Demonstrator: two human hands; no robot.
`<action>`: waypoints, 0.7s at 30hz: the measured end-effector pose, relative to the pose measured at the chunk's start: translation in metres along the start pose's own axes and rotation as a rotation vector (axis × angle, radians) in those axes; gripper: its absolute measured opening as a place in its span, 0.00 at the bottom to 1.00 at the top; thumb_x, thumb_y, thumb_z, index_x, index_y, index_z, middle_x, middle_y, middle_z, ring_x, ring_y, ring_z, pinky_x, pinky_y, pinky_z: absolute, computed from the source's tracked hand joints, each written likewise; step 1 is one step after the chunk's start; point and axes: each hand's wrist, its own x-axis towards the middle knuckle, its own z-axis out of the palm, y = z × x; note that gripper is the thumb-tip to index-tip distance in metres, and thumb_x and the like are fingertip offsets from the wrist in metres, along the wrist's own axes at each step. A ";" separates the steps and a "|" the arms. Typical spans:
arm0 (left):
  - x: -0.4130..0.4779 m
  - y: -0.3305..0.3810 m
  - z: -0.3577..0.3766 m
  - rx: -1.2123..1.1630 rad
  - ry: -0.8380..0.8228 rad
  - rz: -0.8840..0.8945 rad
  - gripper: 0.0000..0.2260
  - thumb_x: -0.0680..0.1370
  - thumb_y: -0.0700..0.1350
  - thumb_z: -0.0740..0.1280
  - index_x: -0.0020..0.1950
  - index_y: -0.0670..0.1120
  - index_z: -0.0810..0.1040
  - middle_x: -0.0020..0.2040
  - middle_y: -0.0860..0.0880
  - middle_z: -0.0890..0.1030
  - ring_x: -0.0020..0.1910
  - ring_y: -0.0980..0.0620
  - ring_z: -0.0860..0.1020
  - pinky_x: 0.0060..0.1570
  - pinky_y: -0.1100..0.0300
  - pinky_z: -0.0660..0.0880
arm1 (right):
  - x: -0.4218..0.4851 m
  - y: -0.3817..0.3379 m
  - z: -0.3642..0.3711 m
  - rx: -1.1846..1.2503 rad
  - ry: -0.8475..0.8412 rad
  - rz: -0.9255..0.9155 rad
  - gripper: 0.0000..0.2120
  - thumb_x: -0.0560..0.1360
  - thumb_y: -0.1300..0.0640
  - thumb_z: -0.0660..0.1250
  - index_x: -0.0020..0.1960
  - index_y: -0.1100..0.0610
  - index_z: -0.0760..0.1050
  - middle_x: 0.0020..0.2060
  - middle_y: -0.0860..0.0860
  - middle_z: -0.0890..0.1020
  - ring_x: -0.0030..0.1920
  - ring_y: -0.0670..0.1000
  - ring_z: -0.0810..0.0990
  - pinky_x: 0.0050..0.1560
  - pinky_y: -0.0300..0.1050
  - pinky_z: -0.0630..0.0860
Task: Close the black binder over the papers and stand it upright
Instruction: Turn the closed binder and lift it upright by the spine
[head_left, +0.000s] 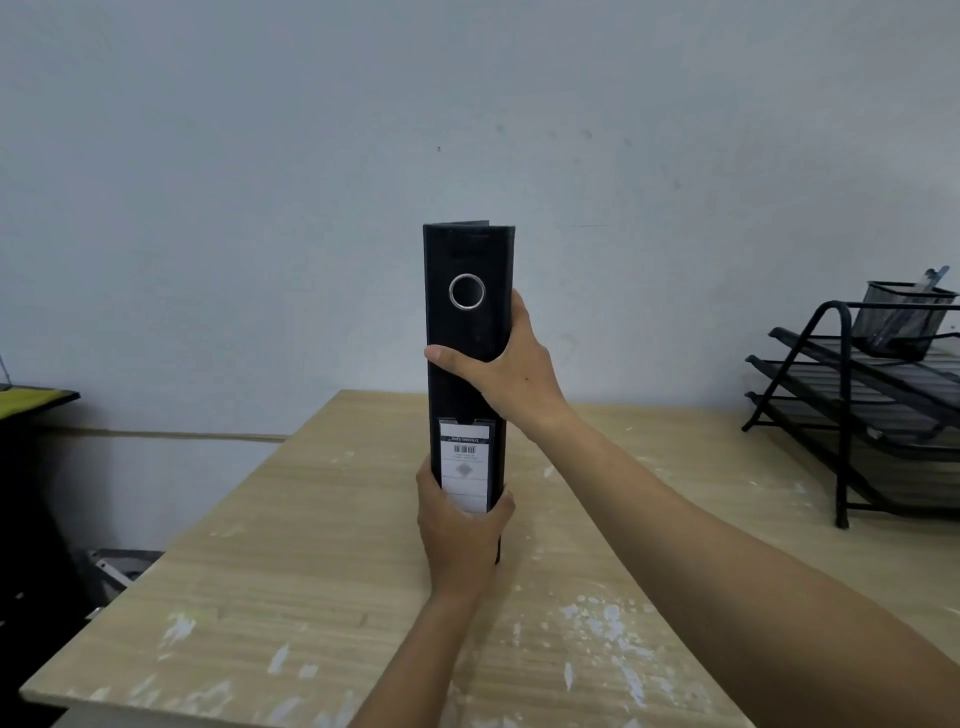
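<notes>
The black binder (470, 353) is shut and standing on end over the middle of the wooden table (270, 561), spine toward us, with the label upside down, so the closing looks done and the papers are out of sight inside. The right hand (511, 371) wraps the spine at mid-height, thumb across the front and fingers curled behind, while the left hand (457, 535) cups the bottom end, fingers closed around it. Whether the base actually rests on the table I cannot tell, so what seems left is letting go and seeing it stand alone.
</notes>
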 end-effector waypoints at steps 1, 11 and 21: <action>0.004 0.001 -0.004 0.003 0.009 0.009 0.32 0.65 0.39 0.78 0.60 0.53 0.65 0.50 0.62 0.73 0.48 0.75 0.73 0.39 0.78 0.71 | 0.001 -0.004 0.003 0.008 -0.005 -0.005 0.43 0.63 0.43 0.79 0.72 0.46 0.61 0.61 0.44 0.79 0.59 0.48 0.79 0.59 0.44 0.77; 0.069 -0.005 -0.056 0.056 0.053 0.054 0.32 0.65 0.43 0.78 0.64 0.50 0.67 0.51 0.58 0.74 0.48 0.61 0.74 0.40 0.73 0.69 | 0.039 -0.028 0.061 0.030 -0.079 -0.064 0.41 0.64 0.45 0.78 0.70 0.46 0.60 0.61 0.45 0.79 0.59 0.48 0.79 0.58 0.45 0.77; 0.143 -0.054 -0.103 0.031 0.073 0.025 0.34 0.64 0.43 0.79 0.66 0.51 0.66 0.56 0.56 0.76 0.55 0.59 0.76 0.45 0.73 0.70 | 0.090 -0.009 0.151 0.032 -0.166 -0.078 0.40 0.65 0.47 0.79 0.70 0.47 0.60 0.61 0.45 0.78 0.57 0.47 0.78 0.55 0.42 0.75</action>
